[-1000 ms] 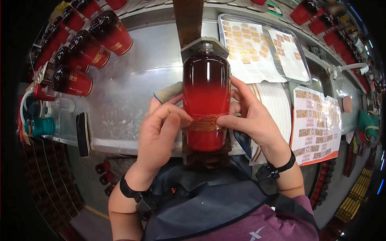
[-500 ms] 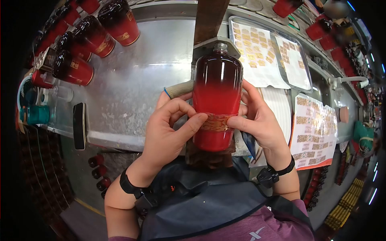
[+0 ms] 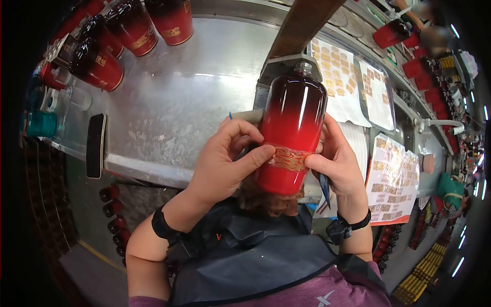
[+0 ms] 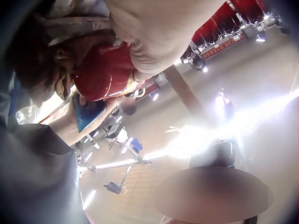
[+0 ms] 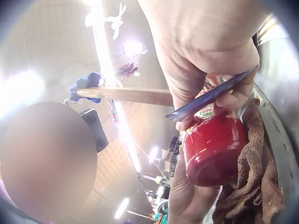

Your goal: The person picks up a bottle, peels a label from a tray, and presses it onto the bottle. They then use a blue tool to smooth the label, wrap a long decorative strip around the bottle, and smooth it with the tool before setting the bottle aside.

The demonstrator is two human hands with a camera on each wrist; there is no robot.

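Observation:
A glossy bottle (image 3: 292, 105), black fading to red, lies in front of the person with its clear neck pointing away. Around its lower part runs a gold-patterned label (image 3: 286, 158). The left hand (image 3: 230, 156) has its thumb on the label's left end, with the index finger bent against the bottle's side. A beige finger cover (image 3: 249, 116) with a blue rim is on one of its fingers. The right hand (image 3: 340, 163) presses its thumb on the label's right end, other fingers partly hidden behind the bottle. Its curled fingers also hold a flat blue scraper (image 5: 212, 97).
A brown cloth (image 3: 271, 199) lies under the bottle's base. Sheets of gold labels (image 3: 335, 71) lie on a tray at the right, with a printed label sheet (image 3: 391, 179) nearer. Several finished bottles (image 3: 97, 64) stand at the left, near a black phone (image 3: 96, 146).
The head view has turned, so the bottle appears farther right and more tilted. The left thumb has moved from beside the label onto its left end. The right thumb stays on the label.

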